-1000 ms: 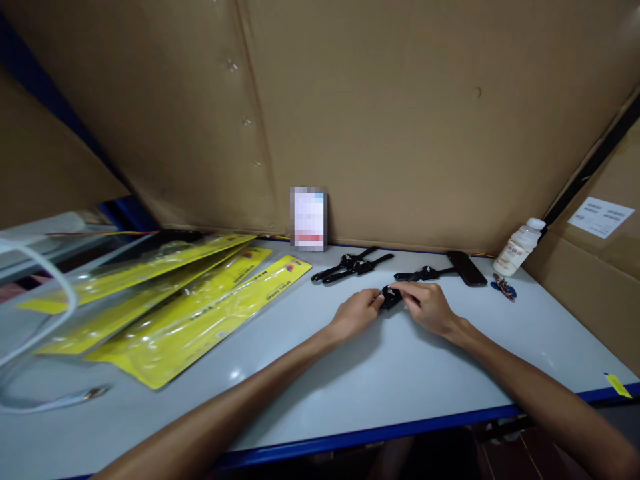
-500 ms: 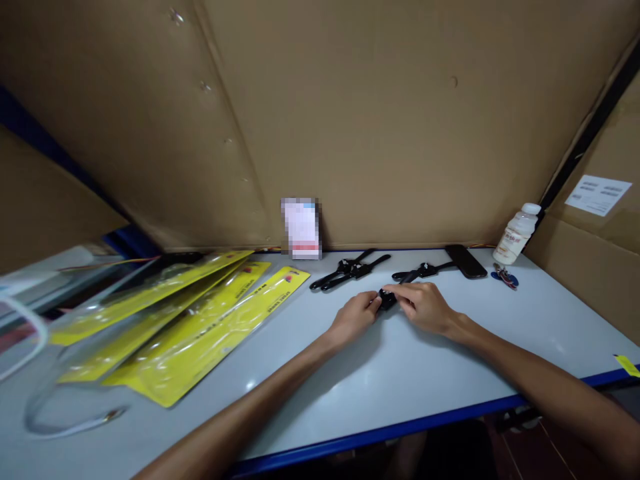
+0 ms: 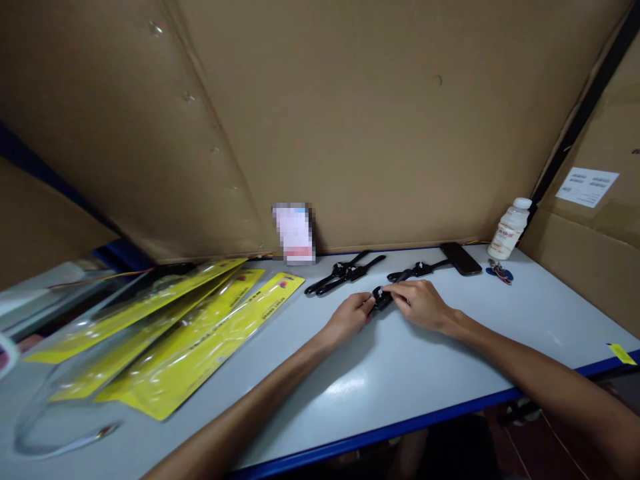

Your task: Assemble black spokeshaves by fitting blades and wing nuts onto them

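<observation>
Remotely, my left hand (image 3: 349, 315) and right hand (image 3: 423, 305) pinch the black watch (image 3: 383, 301) left and right; I judge it light, best held by its stiff case.

Pale table (image 3: 425, 373), black watches (image 3: 353, 273), yellow packages (image 3: 200, 343)

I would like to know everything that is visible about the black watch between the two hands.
The watch is black and slightly glossy, with a body that looks like plastic. A small pale spot shows on its upper side, too blurred to identify. The left hand pinches one side; the right hand touches the other, and together they hide much of it. It is over the table, nearer the person than the other watches.
</observation>
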Demonstrator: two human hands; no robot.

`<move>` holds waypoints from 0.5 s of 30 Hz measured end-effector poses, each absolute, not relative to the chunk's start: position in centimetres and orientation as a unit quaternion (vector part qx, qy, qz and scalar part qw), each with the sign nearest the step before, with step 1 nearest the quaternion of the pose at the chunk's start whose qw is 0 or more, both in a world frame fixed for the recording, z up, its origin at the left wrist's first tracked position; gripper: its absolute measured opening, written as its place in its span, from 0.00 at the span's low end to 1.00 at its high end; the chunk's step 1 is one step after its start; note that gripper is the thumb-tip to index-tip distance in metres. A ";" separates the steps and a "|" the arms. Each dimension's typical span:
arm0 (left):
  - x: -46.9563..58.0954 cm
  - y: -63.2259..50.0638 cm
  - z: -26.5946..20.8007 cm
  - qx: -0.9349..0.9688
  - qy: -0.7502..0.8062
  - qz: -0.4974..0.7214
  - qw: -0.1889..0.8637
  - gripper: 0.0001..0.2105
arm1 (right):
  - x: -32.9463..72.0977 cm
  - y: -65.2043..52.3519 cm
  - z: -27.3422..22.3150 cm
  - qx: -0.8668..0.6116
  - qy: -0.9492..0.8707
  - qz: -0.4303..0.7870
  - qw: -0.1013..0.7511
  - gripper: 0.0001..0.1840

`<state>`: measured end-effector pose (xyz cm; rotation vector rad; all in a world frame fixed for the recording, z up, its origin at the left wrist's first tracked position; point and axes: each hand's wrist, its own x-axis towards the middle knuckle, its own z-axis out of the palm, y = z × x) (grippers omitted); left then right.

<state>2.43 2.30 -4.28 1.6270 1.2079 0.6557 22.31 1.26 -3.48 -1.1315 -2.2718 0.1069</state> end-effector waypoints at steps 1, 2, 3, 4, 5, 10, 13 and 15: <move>2.4 2.3 -4.3 0.670 0.494 0.267 0.485 0.18 | 22.3 1.3 -3.5 -0.424 -0.856 0.041 0.293 0.21; 2.4 2.3 -4.3 0.672 0.492 0.266 0.485 0.18 | 22.3 1.2 -3.5 -0.421 -0.859 0.043 0.288 0.22; 2.4 2.3 -4.3 0.675 0.490 0.265 0.484 0.17 | 22.3 1.2 -3.6 -0.415 -0.864 0.045 0.282 0.23; 2.4 2.3 -4.2 0.676 0.488 0.265 0.484 0.17 | 22.3 1.1 -3.5 -0.408 -0.869 0.046 0.275 0.24; 2.4 2.3 -4.2 0.678 0.487 0.264 0.483 0.17 | 22.3 1.0 -3.5 -0.401 -0.875 0.047 0.267 0.25; 2.3 2.3 -4.2 0.680 0.490 0.266 0.476 0.17 | 22.3 0.9 -3.1 -0.393 -0.884 0.034 0.250 0.23; 2.3 2.4 -4.5 0.682 0.493 0.268 0.469 0.18 | 22.4 1.0 -3.2 -0.403 -0.878 0.036 0.257 0.21; 2.3 2.5 -4.7 0.684 0.495 0.269 0.463 0.19 | 22.5 1.1 -3.3 -0.415 -0.869 0.041 0.266 0.21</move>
